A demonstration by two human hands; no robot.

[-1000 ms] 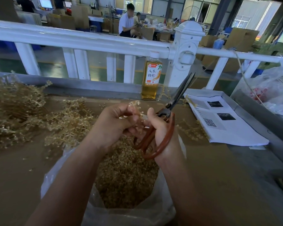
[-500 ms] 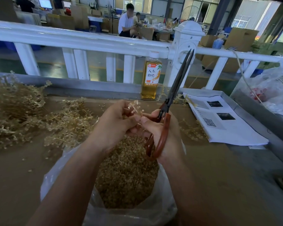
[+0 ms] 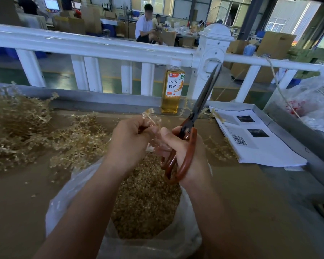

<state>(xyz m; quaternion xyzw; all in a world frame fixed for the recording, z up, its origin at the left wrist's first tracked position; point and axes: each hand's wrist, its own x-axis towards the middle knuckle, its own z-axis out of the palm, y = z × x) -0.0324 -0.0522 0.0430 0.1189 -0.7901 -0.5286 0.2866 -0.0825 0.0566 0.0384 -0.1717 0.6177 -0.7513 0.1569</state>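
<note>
Head view only. We see the left hand (image 3: 130, 142) curled in a fist, pinching a small gold plastic sprig (image 3: 150, 115) whose tip pokes up and a little to the right out of the top of the fist. The right hand (image 3: 190, 156) grips the scissors (image 3: 192, 120), fingers through the reddish handle loops, thumb free and stretched left to touch the sprig's lower part beside the left fingers. The blades look closed; their long axis runs up and away, leaning right, with the tip in front of the white railing (image 3: 101, 46). So the sprig lies just left of the scissor pivot, between the two hands, and the blades point past it, not at it. The left hand is the one on the sprig; the right only touches it with the thumb. We judge the next cut needs the blades opened and swung left, across the stem. Both hands hang over the open clear bag (image 3: 64, 206) filled with cut gold bits (image 3: 148, 200), so trimmings should drop in. An uncut sprig pile (image 3: 19, 126) sits well to the left on the brown table (image 3: 251, 202); a bottle (image 3: 173, 86) and printed sheets (image 3: 262, 146) are beyond and to the right.
</note>
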